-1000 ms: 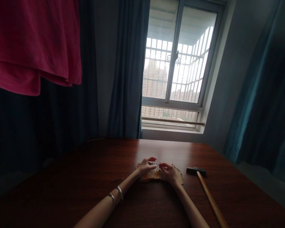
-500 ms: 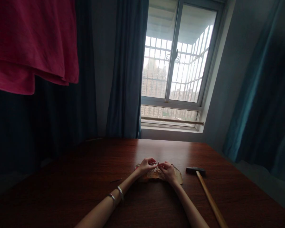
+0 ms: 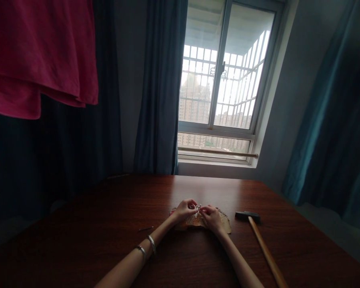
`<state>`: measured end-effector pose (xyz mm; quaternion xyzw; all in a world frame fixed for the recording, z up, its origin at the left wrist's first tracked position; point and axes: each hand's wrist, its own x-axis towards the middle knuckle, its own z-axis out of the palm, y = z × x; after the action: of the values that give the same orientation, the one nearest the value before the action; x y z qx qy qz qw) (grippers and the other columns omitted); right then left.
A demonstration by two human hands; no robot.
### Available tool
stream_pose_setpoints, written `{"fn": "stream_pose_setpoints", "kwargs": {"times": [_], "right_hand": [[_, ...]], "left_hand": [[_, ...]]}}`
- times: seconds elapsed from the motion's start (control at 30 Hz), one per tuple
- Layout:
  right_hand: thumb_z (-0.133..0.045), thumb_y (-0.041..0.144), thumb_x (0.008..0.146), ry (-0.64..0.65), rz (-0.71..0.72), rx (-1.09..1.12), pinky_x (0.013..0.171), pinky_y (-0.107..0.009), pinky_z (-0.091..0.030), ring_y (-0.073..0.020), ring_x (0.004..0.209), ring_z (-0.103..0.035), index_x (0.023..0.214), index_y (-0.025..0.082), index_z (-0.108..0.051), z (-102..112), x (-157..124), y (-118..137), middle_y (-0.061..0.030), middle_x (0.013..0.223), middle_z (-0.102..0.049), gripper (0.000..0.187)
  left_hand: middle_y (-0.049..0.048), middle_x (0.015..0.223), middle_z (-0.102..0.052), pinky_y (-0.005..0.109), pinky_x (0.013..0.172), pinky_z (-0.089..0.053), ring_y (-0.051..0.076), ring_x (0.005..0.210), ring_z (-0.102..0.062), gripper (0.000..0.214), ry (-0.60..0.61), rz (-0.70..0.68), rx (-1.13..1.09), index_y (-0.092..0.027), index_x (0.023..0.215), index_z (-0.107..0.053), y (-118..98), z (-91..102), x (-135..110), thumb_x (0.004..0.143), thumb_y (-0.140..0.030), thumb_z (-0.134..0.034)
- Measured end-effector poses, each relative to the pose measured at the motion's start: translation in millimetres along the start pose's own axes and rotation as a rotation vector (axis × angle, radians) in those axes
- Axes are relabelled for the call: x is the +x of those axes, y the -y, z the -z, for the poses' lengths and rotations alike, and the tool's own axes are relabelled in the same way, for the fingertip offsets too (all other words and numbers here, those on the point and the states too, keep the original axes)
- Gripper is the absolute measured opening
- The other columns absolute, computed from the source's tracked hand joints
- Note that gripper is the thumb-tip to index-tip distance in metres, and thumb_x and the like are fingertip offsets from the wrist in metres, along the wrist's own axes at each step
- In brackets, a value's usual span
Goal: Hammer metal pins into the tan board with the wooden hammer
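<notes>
Both bare hands work close together above the dark red-brown worktop, and the tan perforated piece lies directly beneath their fingers, spreading out a little to either side of them. The left hand arches over the piece's left part, its fingers curled so that thumb and forefinger leave only a narrow gap. The right hand covers part of the right side, with thumb and forefinger drawn almost together. Between the two sets of fingertips stand some thin metal pins; they are too small to tell whether either hand actually grips one. Just right of the right fingers, apart from them, rests the hammer, its dark head level with them and its wooden handle running back toward the person. Left of the left fingers, and slightly nearer the person, a slim dark rod lies alone beside the forearm, which wears two silvery bracelets.
</notes>
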<state>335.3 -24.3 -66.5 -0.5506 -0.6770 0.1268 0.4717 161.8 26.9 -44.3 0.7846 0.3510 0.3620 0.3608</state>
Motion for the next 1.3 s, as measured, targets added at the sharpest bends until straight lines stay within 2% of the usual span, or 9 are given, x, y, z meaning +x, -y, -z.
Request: {"fn": "stream_pose_setpoints", "kwargs": {"times": [0.17,0.3,0.63,1.07,1.2,1.3], "right_hand": [[-0.055,0.033,0.076,-0.002,0.013,-0.043,0.064,-0.023,-0.043,-0.0143,0.066,-0.056,0.076,0.026,-0.071,2,-1,5,-0.0007,0.071,-0.061,0.017],[-0.054,0.033,0.076,0.010,0.008,-0.093,0.066,-0.023,-0.041,-0.0144,0.069,-0.055,0.077,0.027,-0.071,1,-1,8,0.0002,0.070,-0.061,0.017],[-0.051,0.029,0.078,0.027,0.006,-0.174,0.070,-0.022,-0.039,-0.0144,0.076,-0.054,0.080,0.029,-0.069,-1,-4,7,0.0013,0.072,-0.059,0.018],[-0.052,0.027,0.076,0.001,0.015,-0.147,0.068,-0.022,-0.041,-0.0138,0.072,-0.055,0.076,0.027,-0.070,1,-6,16,0.0009,0.069,-0.059,0.018],[-0.049,0.022,0.074,-0.030,0.000,-0.135,0.069,-0.023,-0.043,-0.0144,0.072,-0.058,0.082,0.024,-0.070,15,-3,23,-0.0007,0.075,-0.063,0.022],[-0.042,0.022,0.078,-0.117,-0.028,-0.155,0.077,-0.028,-0.043,-0.0177,0.080,-0.058,0.095,0.019,-0.067,43,-1,24,-0.0049,0.084,-0.063,0.031]], "left_hand": [[0.0022,0.073,-0.064,0.022,0.062,-0.043,0.015,0.069,-0.056,0.030,0.000,-0.044,0.095,-0.014,0.083,-0.066,-3,-1.0,5,0.064,-0.037,-0.065],[0.0029,0.076,-0.065,0.022,0.065,-0.044,0.014,0.073,-0.058,0.027,0.026,-0.026,0.120,-0.014,0.083,-0.066,-7,-3.6,9,0.066,-0.034,-0.065],[0.0042,0.077,-0.067,0.021,0.065,-0.044,0.015,0.073,-0.059,0.031,0.016,0.021,0.043,-0.012,0.083,-0.068,8,-9.8,13,0.067,-0.038,-0.064],[0.0052,0.074,-0.067,0.022,0.063,-0.043,0.016,0.072,-0.059,0.034,-0.003,0.009,0.012,-0.011,0.079,-0.069,7,-10.3,12,0.064,-0.042,-0.066],[0.0045,0.074,-0.067,0.022,0.063,-0.042,0.015,0.071,-0.058,0.030,-0.015,0.004,0.023,-0.012,0.080,-0.069,7,-10.4,11,0.066,-0.037,-0.064],[0.0040,0.073,-0.066,0.021,0.061,-0.041,0.014,0.069,-0.057,0.028,-0.017,0.017,0.027,-0.012,0.080,-0.070,9,-11.8,10,0.066,-0.034,-0.063]]}}
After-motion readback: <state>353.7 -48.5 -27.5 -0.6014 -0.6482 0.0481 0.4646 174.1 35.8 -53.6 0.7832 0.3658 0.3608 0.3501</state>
